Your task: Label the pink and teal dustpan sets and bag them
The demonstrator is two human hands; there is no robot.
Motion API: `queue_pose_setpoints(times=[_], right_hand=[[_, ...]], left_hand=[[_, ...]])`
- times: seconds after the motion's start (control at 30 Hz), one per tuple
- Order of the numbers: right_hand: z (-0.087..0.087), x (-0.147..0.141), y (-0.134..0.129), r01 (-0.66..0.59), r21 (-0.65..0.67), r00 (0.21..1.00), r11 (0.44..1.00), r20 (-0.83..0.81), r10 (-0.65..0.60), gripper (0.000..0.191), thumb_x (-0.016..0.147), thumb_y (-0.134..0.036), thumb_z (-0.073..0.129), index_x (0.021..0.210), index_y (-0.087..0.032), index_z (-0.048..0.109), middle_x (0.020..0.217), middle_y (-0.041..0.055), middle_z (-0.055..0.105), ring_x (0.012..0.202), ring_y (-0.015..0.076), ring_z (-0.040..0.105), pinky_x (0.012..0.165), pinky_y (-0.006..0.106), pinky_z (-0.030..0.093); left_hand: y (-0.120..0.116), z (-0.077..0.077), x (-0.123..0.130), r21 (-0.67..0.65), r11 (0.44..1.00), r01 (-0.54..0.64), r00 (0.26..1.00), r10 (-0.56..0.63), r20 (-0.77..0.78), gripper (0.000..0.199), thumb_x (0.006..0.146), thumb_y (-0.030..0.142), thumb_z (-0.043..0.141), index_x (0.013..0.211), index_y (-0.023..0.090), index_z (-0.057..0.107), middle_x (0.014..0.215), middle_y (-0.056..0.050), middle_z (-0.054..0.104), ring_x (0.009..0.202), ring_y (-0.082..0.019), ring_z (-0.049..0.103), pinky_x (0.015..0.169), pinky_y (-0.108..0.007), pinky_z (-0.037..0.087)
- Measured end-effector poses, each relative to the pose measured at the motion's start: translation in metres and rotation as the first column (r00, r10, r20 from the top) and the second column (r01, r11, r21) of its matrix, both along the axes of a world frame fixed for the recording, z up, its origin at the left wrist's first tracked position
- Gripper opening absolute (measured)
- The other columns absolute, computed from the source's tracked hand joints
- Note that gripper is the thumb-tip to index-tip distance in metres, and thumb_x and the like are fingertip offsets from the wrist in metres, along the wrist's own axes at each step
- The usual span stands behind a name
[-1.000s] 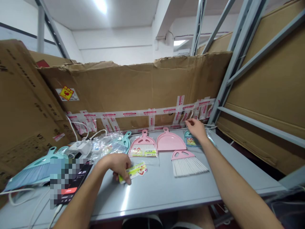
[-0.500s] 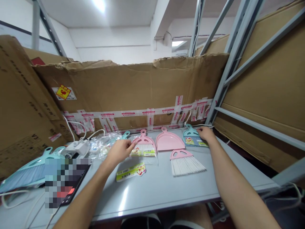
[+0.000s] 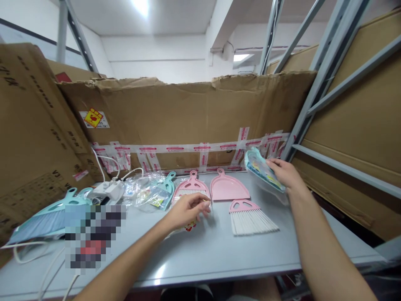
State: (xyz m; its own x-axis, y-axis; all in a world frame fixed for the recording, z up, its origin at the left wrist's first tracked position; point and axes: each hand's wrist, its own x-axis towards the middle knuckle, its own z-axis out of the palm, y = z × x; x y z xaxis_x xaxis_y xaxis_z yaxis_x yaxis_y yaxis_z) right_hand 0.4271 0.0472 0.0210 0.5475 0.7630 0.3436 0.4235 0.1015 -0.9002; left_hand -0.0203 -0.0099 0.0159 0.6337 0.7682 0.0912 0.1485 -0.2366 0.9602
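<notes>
One teal set (image 3: 259, 166) had just risen off the table (image 3: 219, 259), right of centre — pinched in the right hand (image 3: 283, 173), so apparently the piece being handled — while the left hand (image 3: 189, 209), seemingly empty, fingers parted, hung near the pink set (image 3: 193, 183).

Right hand (image 3: 283, 172) holding bagged teal brush (image 3: 260, 167), left hand (image 3: 188, 210) half-curled, pink dustpan (image 3: 229, 187), pink brush (image 3: 253, 220)

Place: storeroom or warehouse corner, by its look | 12 o'clock: wide cardboard panel (image 3: 181, 108) with printed packing tape (image 3: 175, 148) | 9 o'clock: large printed carton (image 3: 34, 133) | 2 o'clock: grey metal shelving frame (image 3: 322, 75) — slotted upright, diagonal braces | 6 o'clock: plain grey worktop (image 3: 191, 261)
</notes>
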Motion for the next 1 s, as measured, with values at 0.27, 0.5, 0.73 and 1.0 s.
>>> queue_pose_setpoints(times=[0.27,0.5,0.73,1.0], right_hand=[[-0.018,-0.169,-0.012,-0.271,0.211,0.873,0.939,-0.358,0.332,0.051,0.078,-0.067,0.085,0.101,-0.022,0.075,0.1,0.0065,0.079,0.087,0.023,0.069,0.076,0.032,0.057],[-0.017,-0.198,-0.031,-0.587,0.128,0.604,0.799,-0.589,0.537,0.049,0.079,-0.058,0.094,0.104,-0.023,0.07,0.089,0.0015,0.078,0.071,0.0178,0.071,0.057,0.025,0.054],[-0.006,-0.169,-0.022,-0.605,0.201,0.52,0.77,-0.632,0.574,0.034,0.085,-0.045,0.094,0.102,-0.018,0.08,0.083,0.0044,0.08,0.062,0.0139,0.07,0.05,0.021,0.058],[-0.006,-0.156,-0.025,-0.67,0.09,0.538,0.737,-0.626,0.565,0.031,0.073,-0.018,0.103,0.097,-0.017,0.083,0.096,0.008,0.086,0.076,0.0201,0.084,0.074,0.027,0.074]], left_hand=[[-0.003,-0.016,0.019,-0.366,0.928,0.075,0.889,0.104,0.446,0.07,0.089,0.05,0.092,0.149,0.027,0.066,0.165,-0.018,0.06,0.143,-0.04,0.066,0.108,-0.053,0.063],[0.015,-0.013,0.007,-0.58,0.766,-0.277,0.742,0.554,0.378,0.053,0.079,0.032,0.099,0.122,0.016,0.072,0.124,-0.015,0.084,0.107,-0.03,0.083,0.091,-0.037,0.07],[0.015,-0.007,0.0,-0.588,0.767,-0.257,0.79,0.517,0.329,0.056,0.072,0.029,0.102,0.119,0.018,0.073,0.113,-0.014,0.086,0.094,-0.028,0.085,0.078,-0.033,0.07],[0.021,-0.005,-0.005,-0.477,0.817,-0.324,0.797,0.507,0.327,0.067,0.073,0.045,0.103,0.128,0.02,0.073,0.127,-0.015,0.083,0.099,-0.028,0.083,0.077,-0.034,0.068]])
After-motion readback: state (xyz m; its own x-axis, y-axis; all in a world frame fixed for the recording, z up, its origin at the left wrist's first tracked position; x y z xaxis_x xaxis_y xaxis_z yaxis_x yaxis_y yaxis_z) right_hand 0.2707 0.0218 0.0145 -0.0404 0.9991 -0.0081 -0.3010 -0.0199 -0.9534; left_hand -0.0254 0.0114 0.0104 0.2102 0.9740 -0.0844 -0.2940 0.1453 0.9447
